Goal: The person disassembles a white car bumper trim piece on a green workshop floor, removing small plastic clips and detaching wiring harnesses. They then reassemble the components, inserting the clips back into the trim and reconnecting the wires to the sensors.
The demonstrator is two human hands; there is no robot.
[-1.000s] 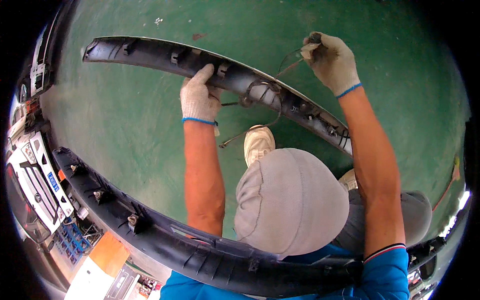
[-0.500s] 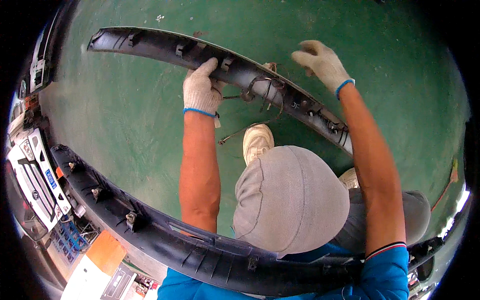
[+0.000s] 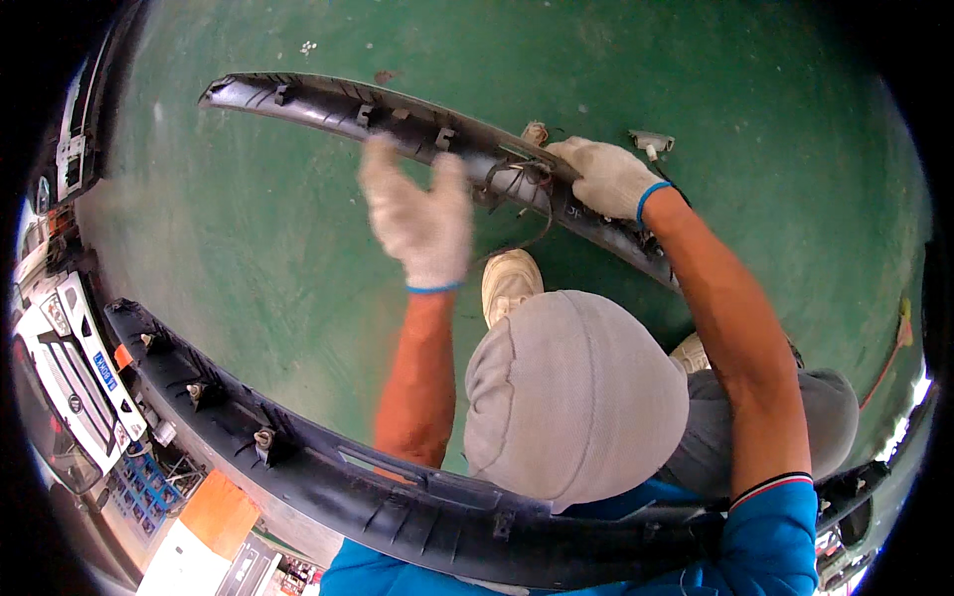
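Observation:
A long, curved dark trim panel [image 3: 402, 117] with clips along it slants across the area in front of me. Thin wiring [image 3: 517, 179] runs along its middle. My right hand [image 3: 608, 179], in a white knit glove, is closed on the panel's far edge beside the wiring. My left hand [image 3: 417, 214], gloved likewise and blurred by motion, is held over the panel's near edge with thumb and fingers apart, holding nothing. Past my right hand lies a small whitish part [image 3: 651, 142] with a dark cable. A small beige piece [image 3: 535, 132] shows by the far edge.
A second long dark panel [image 3: 397, 507] with metal fasteners curves across the lower view, close to my body. A rounded grey cloth form [image 3: 576, 397] and a light shoe [image 3: 512, 283] are between my arms. Left stand a white vehicle [image 3: 75, 382] and a blue crate-like item [image 3: 139, 497].
My left hand has let go of the panel and moved right and nearer. The right hand has come down and left onto the panel's edge. The panel has shifted slightly, and the whitish part is now visible.

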